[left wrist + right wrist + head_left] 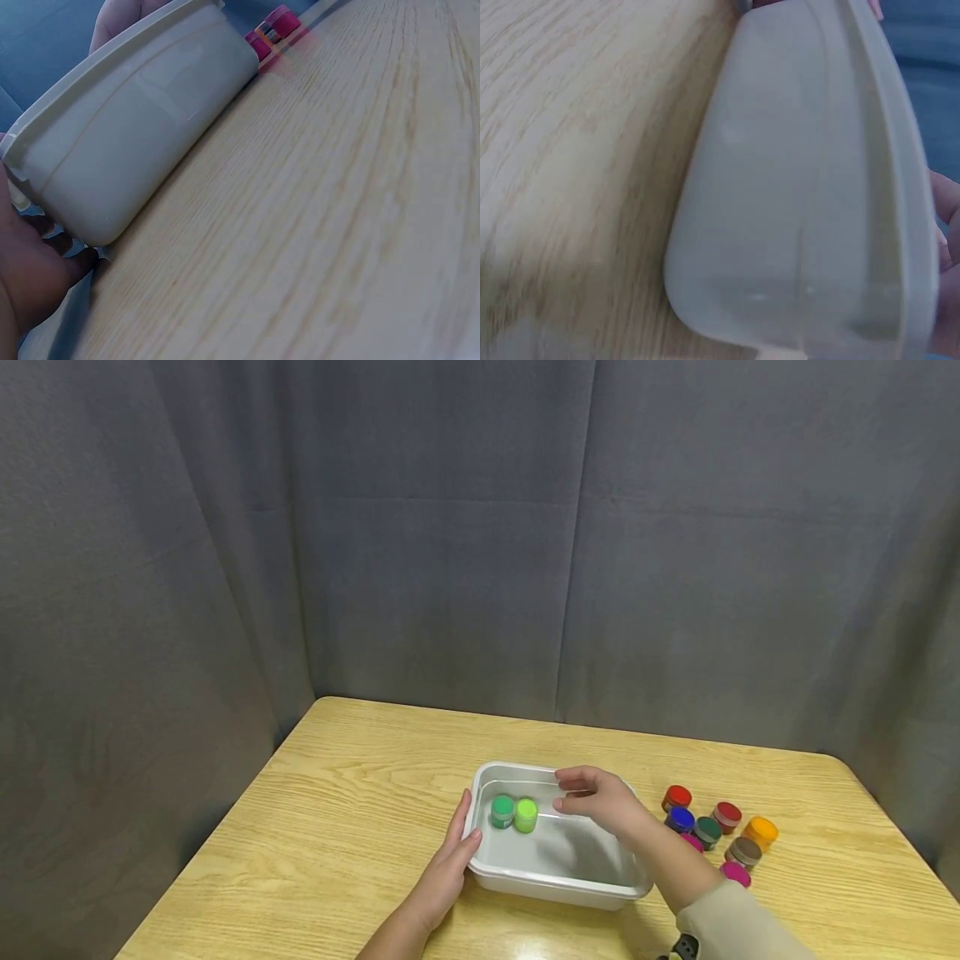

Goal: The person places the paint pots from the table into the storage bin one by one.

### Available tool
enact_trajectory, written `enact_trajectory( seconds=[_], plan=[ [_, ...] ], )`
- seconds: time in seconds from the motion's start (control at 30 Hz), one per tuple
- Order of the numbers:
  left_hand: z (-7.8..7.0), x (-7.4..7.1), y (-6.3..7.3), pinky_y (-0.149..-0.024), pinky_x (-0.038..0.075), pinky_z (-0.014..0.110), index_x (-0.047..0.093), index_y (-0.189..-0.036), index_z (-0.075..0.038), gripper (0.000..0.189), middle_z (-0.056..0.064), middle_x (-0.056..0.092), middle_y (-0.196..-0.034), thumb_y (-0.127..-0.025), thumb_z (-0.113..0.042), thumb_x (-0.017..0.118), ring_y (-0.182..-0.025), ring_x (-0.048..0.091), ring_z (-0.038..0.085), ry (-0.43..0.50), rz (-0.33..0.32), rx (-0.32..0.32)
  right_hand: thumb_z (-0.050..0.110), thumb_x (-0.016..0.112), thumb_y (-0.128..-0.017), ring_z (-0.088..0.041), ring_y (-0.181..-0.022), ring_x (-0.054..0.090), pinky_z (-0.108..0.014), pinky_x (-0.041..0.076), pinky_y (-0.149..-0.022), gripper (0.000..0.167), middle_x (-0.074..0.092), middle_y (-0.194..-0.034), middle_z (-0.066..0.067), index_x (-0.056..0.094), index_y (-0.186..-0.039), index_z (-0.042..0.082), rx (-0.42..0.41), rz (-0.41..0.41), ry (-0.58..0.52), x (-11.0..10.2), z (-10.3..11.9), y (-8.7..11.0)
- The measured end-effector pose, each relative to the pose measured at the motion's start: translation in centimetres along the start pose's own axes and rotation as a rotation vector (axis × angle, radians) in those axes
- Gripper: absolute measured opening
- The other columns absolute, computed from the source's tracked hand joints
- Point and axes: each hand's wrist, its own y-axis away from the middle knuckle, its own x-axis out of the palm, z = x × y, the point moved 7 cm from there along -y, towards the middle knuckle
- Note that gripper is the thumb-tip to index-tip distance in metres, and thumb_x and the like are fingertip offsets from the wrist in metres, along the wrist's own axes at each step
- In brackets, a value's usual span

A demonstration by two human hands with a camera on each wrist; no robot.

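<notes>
A white plastic tub (558,881) stands on the table, with a green paint jar (502,812) and a lime-green paint jar (526,816) side by side toward its left end. My left hand (444,868) grips the tub's left end, thumb at the rim and fingers along the outside. Over the right part of the tub hovers my right hand (600,797), its fingers and thumb apart and nothing visible between them. In the right wrist view the tub's outer wall (772,172) fills the middle, and only part of the right hand (949,247) shows beyond the rim.
Right of the tub is a group of several paint jars, among them red (677,797), blue (680,819), dark green (707,832), orange (762,832), brown (743,853) and magenta (736,874). The wooden table (322,802) ends at grey curtains (450,543).
</notes>
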Motion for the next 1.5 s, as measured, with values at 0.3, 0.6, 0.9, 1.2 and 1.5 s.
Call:
enact_trajectory(
  seconds=[0.3, 0.6, 0.9, 1.2, 1.5],
  plan=[
    [-0.3, 0.2, 0.3, -0.117, -0.006, 0.068, 0.003, -0.159, -0.019, 0.062, 0.008, -0.002, -0.167, -0.106, -0.026, 0.034, -0.152, -0.006, 0.039, -0.006, 0.01, 0.008, 0.021, 0.074, -0.088, -0.028, -0.117, 0.06, -0.039, 0.055, -0.097, 0.056, 0.058, -0.134, -0.021, 0.053, -0.136, 0.003, -0.063, 0.012, -0.001, -2.6, 0.4, 2.0],
    [0.0, 0.0, 0.0, -0.116, -0.006, 0.069, 0.001, -0.159, -0.02, 0.063, 0.005, -0.003, -0.167, -0.106, -0.028, 0.033, -0.152, -0.007, 0.039, 0.003, 0.007, -0.011, 0.028, 0.073, -0.088, -0.028, -0.12, 0.059, -0.037, 0.054, -0.097, 0.061, 0.056, -0.137, -0.021, 0.05, -0.14, 0.004, -0.093, -0.037, 0.021, -5.8, -0.3, 4.0],
    [0.1, 0.0, -0.1, -0.116, -0.006, 0.068, 0.002, -0.159, -0.02, 0.063, 0.006, -0.003, -0.167, -0.106, -0.028, 0.033, -0.152, -0.007, 0.039, 0.009, 0.006, -0.005, 0.029, 0.071, -0.09, -0.011, -0.108, 0.062, -0.022, 0.056, -0.087, 0.062, 0.054, -0.138, -0.022, 0.048, -0.141, 0.003, -0.079, -0.102, 0.04, -8.2, -1.9, 6.4],
    [0.1, 0.1, -0.1, -0.116, -0.005, 0.069, 0.002, -0.159, -0.019, 0.062, 0.006, -0.002, -0.167, -0.106, -0.028, 0.033, -0.152, -0.006, 0.039, 0.005, -0.002, -0.009, 0.021, 0.067, -0.093, 0.009, -0.095, 0.061, -0.015, 0.052, -0.082, 0.057, 0.061, -0.13, -0.016, 0.045, -0.139, -0.004, -0.09, -0.144, 0.037, -10.1, -4.4, 8.3],
    [0.0, 0.1, -0.1, -0.116, -0.005, 0.069, 0.002, -0.159, -0.02, 0.062, 0.007, -0.002, -0.167, -0.106, -0.028, 0.032, -0.152, -0.006, 0.039, -0.006, -0.002, -0.012, 0.03, 0.064, -0.095, 0.021, -0.093, 0.05, -0.011, 0.048, -0.079, 0.064, 0.05, -0.142, -0.025, 0.04, -0.145, -0.002, 0.03, -0.19, 0.114, -11.9, -7.8, 9.7]
  ],
)
